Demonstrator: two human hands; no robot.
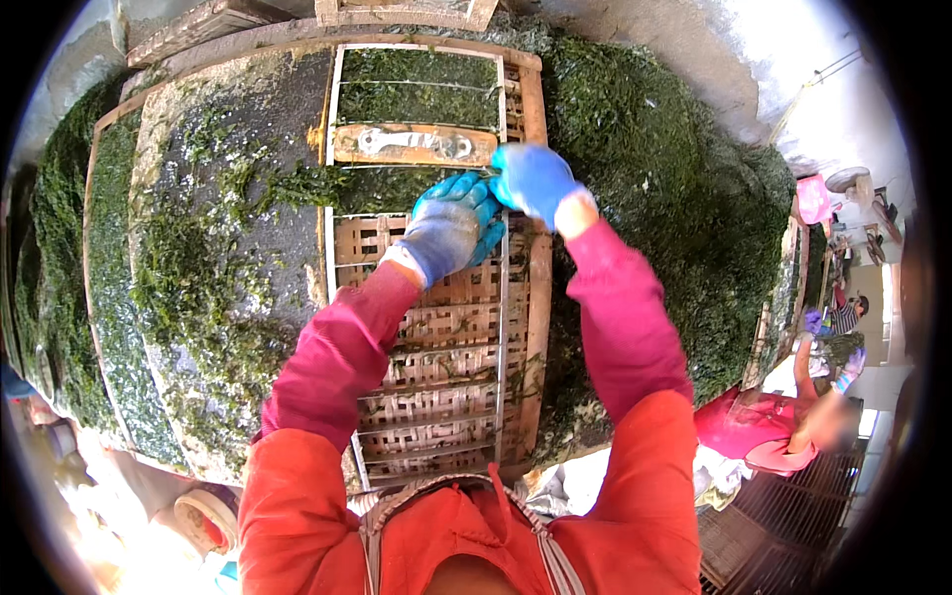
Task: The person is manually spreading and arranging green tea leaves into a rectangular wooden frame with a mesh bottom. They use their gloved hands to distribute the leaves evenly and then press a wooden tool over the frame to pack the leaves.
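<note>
A white slotted frame (502,297) lies over a woven slatted tray (439,327) in front of me. Green seaweed (416,100) fills its far sections, while the near ones show bare weave. A wooden block with a pale handle (415,144) rests across the frame just beyond my hands. My left hand (450,227), in a blue and grey glove, has its fingers spread on the seaweed strip below the block. My right hand (535,182), in a blue glove, is bent at the frame's right edge beside the block's end. Whether its fingers pinch anything is hidden.
A large heap of seaweed (625,149) lies right of the tray. To the left, a dark surface (275,97) carries loose seaweed. A wooden frame (405,13) stands at the far edge. People work at the right, one in a pink top (744,424).
</note>
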